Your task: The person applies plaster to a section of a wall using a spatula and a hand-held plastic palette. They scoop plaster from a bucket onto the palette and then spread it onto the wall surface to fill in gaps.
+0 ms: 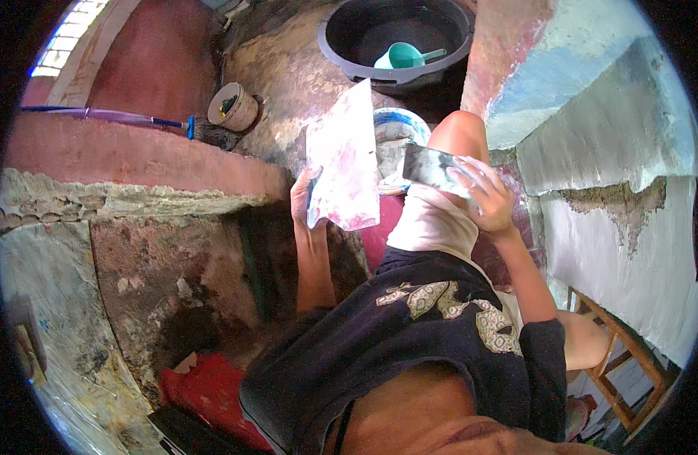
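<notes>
My left hand (303, 196) is closed on the left edge of a flat board (341, 163), tilted up and smeared with bright white paste. In my right hand (484, 193) is a flat, dark rectangular scraper (423, 164), also streaked with white. Its fingers lie across the scraper's right end, and white paste coats them. Between board and scraper, just beyond them, stands a round bucket (400, 120) with a blue-stained rim and whitish paste inside. The board and scraper hide part of it. Both tools are apart from each other.
A large black tub (334, 57) with a turquoise dipper (404, 56) stands at the far side. A small pale pail (234, 108) is at far left, near a blue-ended pole (155, 121). White-coated wall (614, 250) rises at right, with a wooden frame (622, 364) below. A low, rough-edged wall (136, 163) runs left.
</notes>
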A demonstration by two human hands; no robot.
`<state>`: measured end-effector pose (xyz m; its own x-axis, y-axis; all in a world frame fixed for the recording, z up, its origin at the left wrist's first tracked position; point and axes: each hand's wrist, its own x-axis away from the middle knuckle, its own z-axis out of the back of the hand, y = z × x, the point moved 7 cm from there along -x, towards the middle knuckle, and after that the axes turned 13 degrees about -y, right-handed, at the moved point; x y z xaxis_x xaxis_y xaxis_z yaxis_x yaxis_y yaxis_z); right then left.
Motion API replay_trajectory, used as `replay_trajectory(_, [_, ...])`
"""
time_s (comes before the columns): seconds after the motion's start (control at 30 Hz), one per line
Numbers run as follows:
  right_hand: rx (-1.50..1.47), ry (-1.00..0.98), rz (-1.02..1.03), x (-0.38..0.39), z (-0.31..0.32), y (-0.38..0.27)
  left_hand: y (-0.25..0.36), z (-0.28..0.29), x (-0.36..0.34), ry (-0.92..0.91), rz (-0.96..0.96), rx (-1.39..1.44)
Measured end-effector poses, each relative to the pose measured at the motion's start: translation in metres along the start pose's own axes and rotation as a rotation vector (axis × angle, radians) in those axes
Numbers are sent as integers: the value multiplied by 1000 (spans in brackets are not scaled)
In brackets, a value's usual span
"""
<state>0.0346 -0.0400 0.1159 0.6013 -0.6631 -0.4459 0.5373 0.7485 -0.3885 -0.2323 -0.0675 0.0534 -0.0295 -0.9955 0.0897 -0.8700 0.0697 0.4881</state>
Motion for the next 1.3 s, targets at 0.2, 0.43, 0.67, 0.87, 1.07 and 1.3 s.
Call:
replay_trajectory(0.2, [-1212,101,-616,12,-43,56,13,44,5,70,-39,-286])
replay_trajectory(0.43, [-1556,70,-693,20,-63,37,17,21,0,111,-207,-359])
replay_trajectory(0.67, [-1458,32,-722,38,-81,25,9,25,-4,70,-179,-385])
replay_trajectory(0.87, [-1407,67,-743,39,-82,27,6,13,-2,11,-159,-390])
replay_trajectory(1.07, [-1340,141,-725,37,-76,22,2,0,4,11,-167,-386])
replay_trajectory(1.3, [-1461,169,-724,38,-88,26,9,-16,9,-36,-173,-425])
